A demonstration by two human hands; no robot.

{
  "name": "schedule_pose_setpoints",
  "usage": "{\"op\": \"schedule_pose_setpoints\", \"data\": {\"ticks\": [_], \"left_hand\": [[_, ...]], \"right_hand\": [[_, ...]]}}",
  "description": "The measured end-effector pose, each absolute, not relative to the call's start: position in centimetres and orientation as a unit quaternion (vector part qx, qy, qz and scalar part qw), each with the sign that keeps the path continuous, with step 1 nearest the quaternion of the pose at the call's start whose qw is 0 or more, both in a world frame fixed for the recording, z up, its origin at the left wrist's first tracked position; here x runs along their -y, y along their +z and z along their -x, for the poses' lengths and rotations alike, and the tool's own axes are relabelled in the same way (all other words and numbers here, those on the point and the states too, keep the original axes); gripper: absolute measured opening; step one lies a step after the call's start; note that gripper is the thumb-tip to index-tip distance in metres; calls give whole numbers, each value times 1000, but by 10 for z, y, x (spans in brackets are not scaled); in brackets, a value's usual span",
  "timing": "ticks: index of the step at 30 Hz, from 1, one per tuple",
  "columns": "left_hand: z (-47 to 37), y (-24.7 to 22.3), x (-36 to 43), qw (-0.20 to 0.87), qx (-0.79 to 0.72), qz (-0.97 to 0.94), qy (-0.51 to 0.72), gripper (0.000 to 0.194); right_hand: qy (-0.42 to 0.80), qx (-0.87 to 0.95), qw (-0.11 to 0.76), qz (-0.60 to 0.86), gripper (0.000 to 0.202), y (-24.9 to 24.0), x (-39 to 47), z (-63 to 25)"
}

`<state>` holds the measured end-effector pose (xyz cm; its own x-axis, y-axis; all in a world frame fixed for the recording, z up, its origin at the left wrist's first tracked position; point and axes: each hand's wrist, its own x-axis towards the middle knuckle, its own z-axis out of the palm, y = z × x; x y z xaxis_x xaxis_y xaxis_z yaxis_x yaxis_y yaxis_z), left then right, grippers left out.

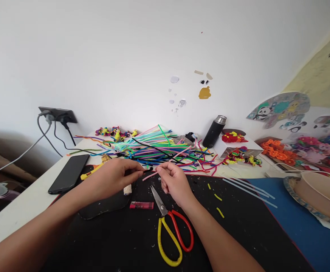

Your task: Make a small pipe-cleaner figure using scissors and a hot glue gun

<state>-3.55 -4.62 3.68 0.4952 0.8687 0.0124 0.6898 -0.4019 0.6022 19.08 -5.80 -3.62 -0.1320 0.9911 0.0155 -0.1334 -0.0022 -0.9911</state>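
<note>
My left hand (122,175) is closed in a pinch above the black mat (119,234), its fingertips near a small black piece (147,170). Close on its right, my right hand (172,179) pinches a pink pipe cleaner (150,176), whose short end points left toward my left hand. Scissors (164,215) with one yellow and one red handle lie on the mat below my right hand. A red lighter (141,205) rests left of the scissors. Beyond both hands spreads a pile of colourful pipe cleaners (150,145).
A black phone (69,173) lies at the left and a yellow cutter (91,172) beside it. Short yellow pieces (217,197) and pale sticks (250,190) lie right. A black bottle (215,131) stands behind, near a white box (238,147). A round basket (295,192) sits far right.
</note>
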Motion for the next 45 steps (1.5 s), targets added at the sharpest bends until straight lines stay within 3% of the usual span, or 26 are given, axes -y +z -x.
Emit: {"op": "schedule_pose_setpoints", "data": {"ticks": [26,33,45], "left_hand": [[29,30,47,273,-461,-825,178,28],[29,29,46,263,-462,-828,176,32],[30,32,47,267,-464,-829,164,30]], "right_hand": [[566,523,478,421,28,-33,63,-187],[556,538,474,420,23,-34,65,-187],[574,527,469,415,29,-31,67,-186]]}}
